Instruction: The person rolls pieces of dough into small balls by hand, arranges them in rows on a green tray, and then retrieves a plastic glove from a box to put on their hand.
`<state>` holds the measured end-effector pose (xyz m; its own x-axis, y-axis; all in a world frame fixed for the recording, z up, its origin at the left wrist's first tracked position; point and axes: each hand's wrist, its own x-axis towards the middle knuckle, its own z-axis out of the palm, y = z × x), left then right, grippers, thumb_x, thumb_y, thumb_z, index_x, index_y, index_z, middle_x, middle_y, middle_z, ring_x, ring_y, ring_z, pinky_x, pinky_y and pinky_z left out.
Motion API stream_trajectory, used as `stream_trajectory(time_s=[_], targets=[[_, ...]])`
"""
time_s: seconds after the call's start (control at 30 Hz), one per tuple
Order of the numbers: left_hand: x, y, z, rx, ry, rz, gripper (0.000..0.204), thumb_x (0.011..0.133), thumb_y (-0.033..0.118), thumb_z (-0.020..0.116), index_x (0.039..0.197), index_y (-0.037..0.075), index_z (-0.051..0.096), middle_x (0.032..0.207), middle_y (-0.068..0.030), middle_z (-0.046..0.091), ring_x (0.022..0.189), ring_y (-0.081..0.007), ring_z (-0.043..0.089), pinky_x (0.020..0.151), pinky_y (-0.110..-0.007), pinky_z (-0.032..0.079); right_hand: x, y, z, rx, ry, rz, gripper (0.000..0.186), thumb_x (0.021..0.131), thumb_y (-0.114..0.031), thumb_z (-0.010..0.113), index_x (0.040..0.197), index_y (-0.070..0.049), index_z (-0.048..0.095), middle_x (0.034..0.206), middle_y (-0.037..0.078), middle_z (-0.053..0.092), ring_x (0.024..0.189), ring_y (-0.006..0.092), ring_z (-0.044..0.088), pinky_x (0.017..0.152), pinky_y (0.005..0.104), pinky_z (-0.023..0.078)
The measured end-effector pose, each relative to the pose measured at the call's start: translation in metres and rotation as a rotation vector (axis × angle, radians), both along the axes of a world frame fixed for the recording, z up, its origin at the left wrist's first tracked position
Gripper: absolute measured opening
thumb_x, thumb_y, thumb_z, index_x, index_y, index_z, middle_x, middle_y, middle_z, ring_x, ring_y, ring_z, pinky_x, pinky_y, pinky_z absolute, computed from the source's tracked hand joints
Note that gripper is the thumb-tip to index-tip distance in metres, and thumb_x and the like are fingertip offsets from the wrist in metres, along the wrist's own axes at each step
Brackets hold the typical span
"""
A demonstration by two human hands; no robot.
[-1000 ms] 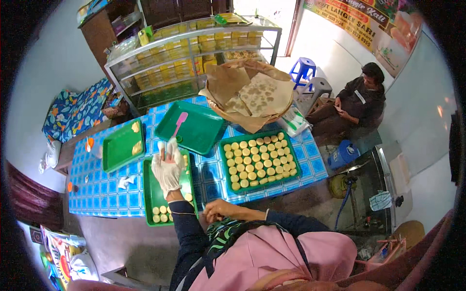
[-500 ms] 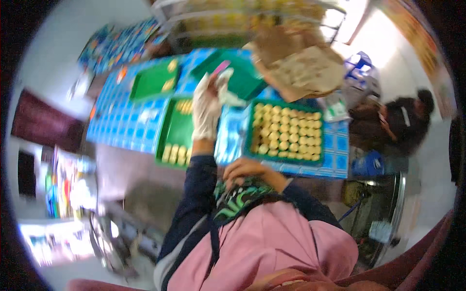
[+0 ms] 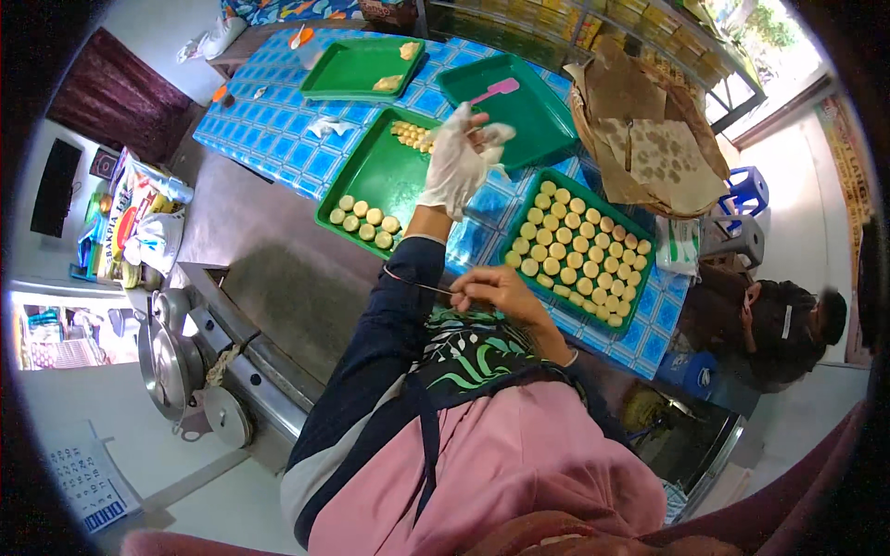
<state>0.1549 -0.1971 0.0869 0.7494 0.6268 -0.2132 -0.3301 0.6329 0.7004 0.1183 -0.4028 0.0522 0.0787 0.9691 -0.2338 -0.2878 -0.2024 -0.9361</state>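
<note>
My left hand (image 3: 452, 169), in a loose translucent white glove, is raised over a green tray (image 3: 371, 171) with small pale round pieces, its fingers apart and slightly bent, holding nothing visible. Lower right, my bare right hand (image 3: 491, 295) pinches a thin cord or band (image 3: 419, 283) stretched from around my left sleeve. A fuller tray (image 3: 510, 254) holds several rows of pale rounds (image 3: 584, 250) to the right. Behind my left hand, a pink spatula (image 3: 501, 88) lies in another green tray (image 3: 542, 125).
All trays rest on a blue checked table (image 3: 255, 107), with a paper-lined basket (image 3: 672, 185) at back right. A seated person (image 3: 793, 329) is beside stools (image 3: 742, 195). A metal counter with pots (image 3: 167, 371) stands lower left; a glass shelf unit (image 3: 630, 28) is behind.
The view has swung round, shifting the table upward and bringing the pots into sight. My right hand has moved to the band at my left sleeve and drawn it outward.
</note>
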Motion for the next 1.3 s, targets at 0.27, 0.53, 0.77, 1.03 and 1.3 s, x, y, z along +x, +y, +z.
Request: stream_trajectory(time_s=[0.27,0.53,0.77,1.03,1.3], targets=[[0.006,-0.004,-0.010,-0.158,-0.190,-0.333,0.046,0.100,0.033,0.052,0.124,-0.005,0.045,0.120,-0.0279,0.061,0.108,-0.0335,0.061,0.083,-0.038,0.054,0.001,0.049,0.031,0.624,-1.119,-0.714,0.024,0.081,-0.002,0.071,0.104,0.001,0.066,0.091,0.015,0.065,0.075,0.0297,0.064,0.065,0.0352,0.051],[-0.008,0.020,-0.085,-0.177,-0.120,-0.296,0.028,0.096,0.026,0.055,0.108,0.000,0.054,0.107,-0.0244,0.067,0.094,-0.0295,0.065,0.075,-0.036,0.054,0.017,0.069,0.004,0.625,-1.409,-0.706,0.012,0.075,0.006,0.066,0.085,0.000,0.061,0.078,0.014,0.062,0.070,0.0326,0.061,0.059,0.0408,0.049],[-0.021,-0.002,-0.126,1.736,0.631,-0.488,0.020,0.082,0.022,0.061,0.096,0.008,0.065,0.084,-0.0151,0.068,0.081,-0.0384,0.065,0.066,-0.046,0.051,0.090,0.096,-0.028,0.468,-1.603,-1.005,0.008,0.077,0.004,0.062,0.077,-0.002,0.056,0.067,0.015,0.056,0.062,0.0336,0.059,0.053,0.0413,0.046],[-0.079,-0.005,-0.070,1.658,0.337,-0.416,0.048,0.091,0.011,0.045,0.138,0.001,0.042,0.091,-0.0241,0.059,0.082,-0.0382,0.060,0.067,-0.045,0.046,0.091,0.096,-0.047,0.262,-1.319,-1.051,0.009,0.078,0.000,0.059,0.074,-0.003,0.052,0.069,0.015,0.058,0.061,0.0347,0.058,0.054,0.0426,0.046],[-0.133,-0.008,-0.022,0.400,0.195,-0.428,0.038,0.094,0.007,0.048,0.128,-0.005,0.057,0.128,-0.0145,0.061,0.111,-0.0226,0.060,0.095,-0.035,0.048,0.114,0.101,-0.060,0.096,-1.062,-1.166,0.008,0.076,-0.008,0.063,0.074,-0.002,0.059,0.064,0.016,0.060,0.059,0.0344,0.060,0.056,0.0414,0.047]])
